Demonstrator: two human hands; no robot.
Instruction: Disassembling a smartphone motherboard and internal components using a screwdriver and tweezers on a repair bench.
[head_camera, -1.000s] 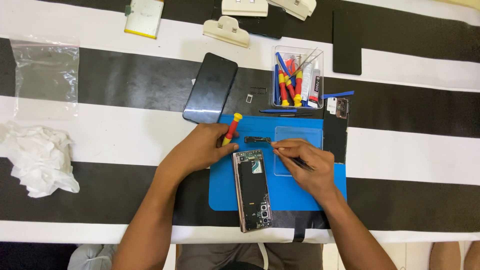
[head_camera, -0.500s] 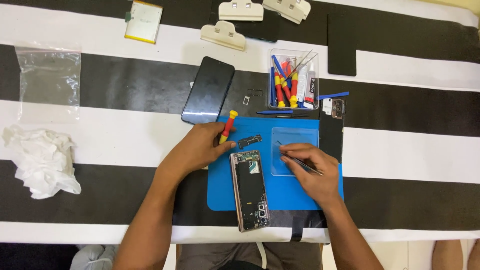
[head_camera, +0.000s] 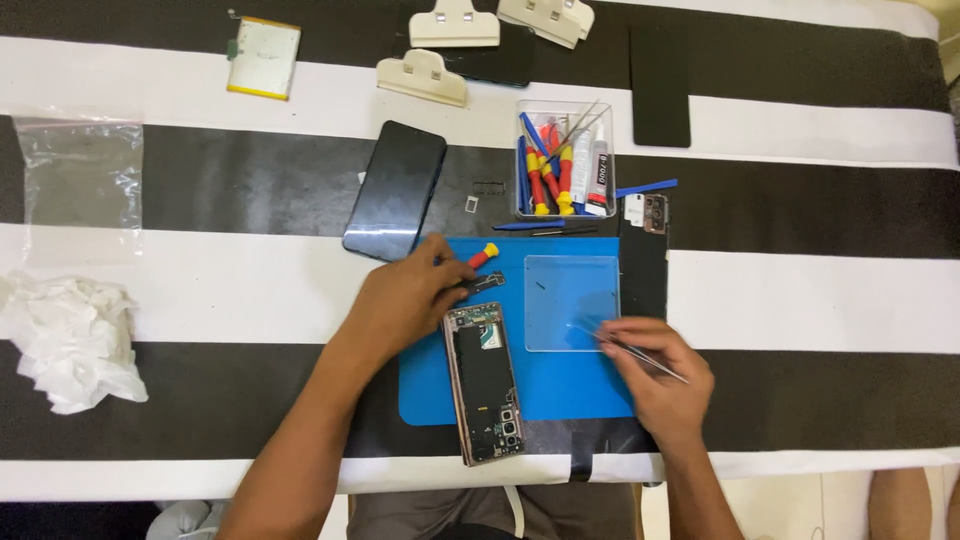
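Striped cloth (head_camera: 200, 290) | left hand (head_camera: 405, 300) grips screwdriver (head_camera: 483, 255) | right hand (head_camera: 660, 375) pinches tweezers (head_camera: 625, 345)

Clear plastic bag (head_camera: 82, 172) lay flat at far left of tabletop (head_camera: 800, 130), see-through, rectangular. Dark phone screen (head_camera: 395, 190) lay tilted, glossy black, far of blue mat, just left of centre. White glue tube (head_camera: 597, 172) with printed label stood in clear tool box (head_camera: 560, 110), far of mat.
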